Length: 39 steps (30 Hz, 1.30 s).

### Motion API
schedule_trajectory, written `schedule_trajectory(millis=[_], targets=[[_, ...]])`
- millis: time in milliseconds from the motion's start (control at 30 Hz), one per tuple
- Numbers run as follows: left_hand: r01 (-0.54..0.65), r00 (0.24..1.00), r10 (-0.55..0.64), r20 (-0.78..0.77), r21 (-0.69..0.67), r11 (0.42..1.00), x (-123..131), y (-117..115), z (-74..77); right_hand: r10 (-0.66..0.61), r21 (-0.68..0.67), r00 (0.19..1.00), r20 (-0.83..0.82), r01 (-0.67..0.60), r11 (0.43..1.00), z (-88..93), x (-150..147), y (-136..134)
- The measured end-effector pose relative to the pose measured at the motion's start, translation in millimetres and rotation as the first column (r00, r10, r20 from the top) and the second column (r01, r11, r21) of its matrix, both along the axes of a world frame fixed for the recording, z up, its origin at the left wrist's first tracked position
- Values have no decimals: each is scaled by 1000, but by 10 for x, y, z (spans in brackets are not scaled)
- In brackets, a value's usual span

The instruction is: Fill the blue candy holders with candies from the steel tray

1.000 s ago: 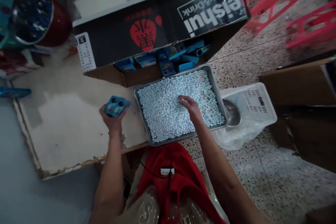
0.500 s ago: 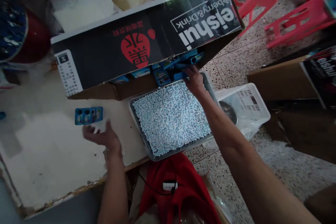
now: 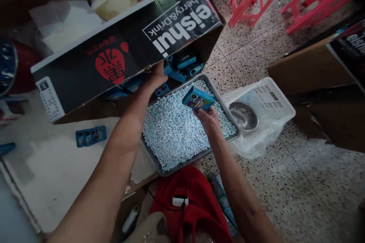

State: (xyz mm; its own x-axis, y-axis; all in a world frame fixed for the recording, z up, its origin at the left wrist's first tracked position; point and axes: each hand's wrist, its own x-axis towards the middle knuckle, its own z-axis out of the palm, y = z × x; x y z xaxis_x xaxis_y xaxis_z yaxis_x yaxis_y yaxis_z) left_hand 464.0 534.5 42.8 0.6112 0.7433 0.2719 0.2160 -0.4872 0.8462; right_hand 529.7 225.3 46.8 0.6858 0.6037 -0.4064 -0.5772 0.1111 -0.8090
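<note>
Right hand point(image 3: 209, 119): clamped on blue pack point(image 3: 199, 98).
Left hand point(image 3: 158, 73): in carton point(image 3: 137, 34), grip I cannot see.
Table point(image 3: 57, 182), left: some packs point(image 3: 90, 136) already out.
Carton: more remain.

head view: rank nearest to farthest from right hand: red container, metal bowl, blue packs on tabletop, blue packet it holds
1. Blue packet, in the right hand
2. Metal bowl, to its right
3. Blue packs, left on the tabletop
4. Red container, at far left
</note>
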Motion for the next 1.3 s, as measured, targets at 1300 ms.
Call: schedule_trajectory(millis=[1300], targets=[[339, 913, -26, 408, -718, 608, -1313, -3041, 504, 335, 85, 692, -639, -370, 925, 356, -439, -972]])
